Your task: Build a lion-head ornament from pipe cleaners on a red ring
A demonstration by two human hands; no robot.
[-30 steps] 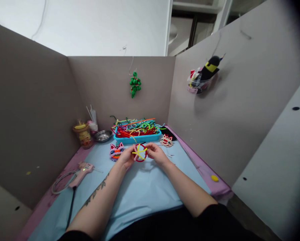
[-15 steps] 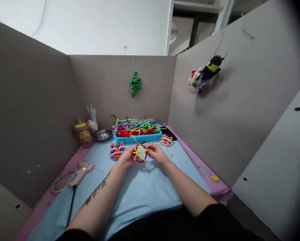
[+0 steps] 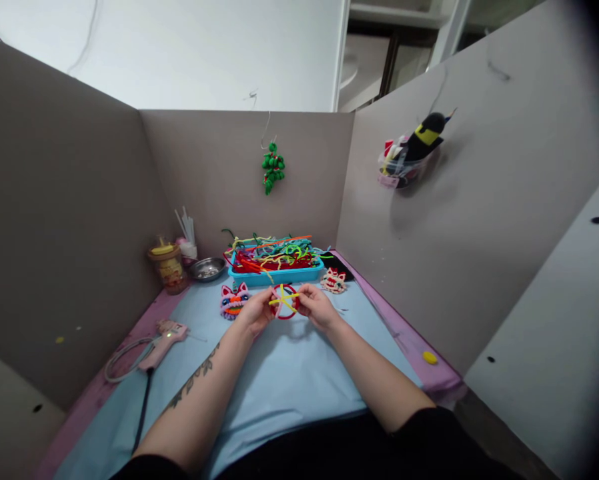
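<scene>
A red pipe-cleaner ring (image 3: 283, 299), crossed by yellow strips and with a pink piece at its left side, is held up over the near-middle of the worktop (image 3: 284, 380), which a light blue sheet covers. The left hand (image 3: 257, 312) pinches its left edge between the fingers; the right hand (image 3: 316, 307) has its fingers pressed together on the right edge. Just left of the left hand sits a purple cat-eared face (image 3: 234, 303) with an orange mouth. Beyond the hands, a blue tray (image 3: 279, 275) is heaped with multicoloured pipe cleaners (image 3: 274, 252). A cream-and-red animal face (image 3: 333, 281) lies to the right of the tray. To its left stand a metal bowl (image 3: 208, 269) and a lidded cup (image 3: 169, 270). On the near left rests a pink glue gun (image 3: 163, 345); on the right edge, a yellow disc (image 3: 429, 358). A green ornament (image 3: 273, 168) hangs on the far panel (image 3: 204, 173), and a clear holder (image 3: 398, 175) hangs on the right one.
</scene>
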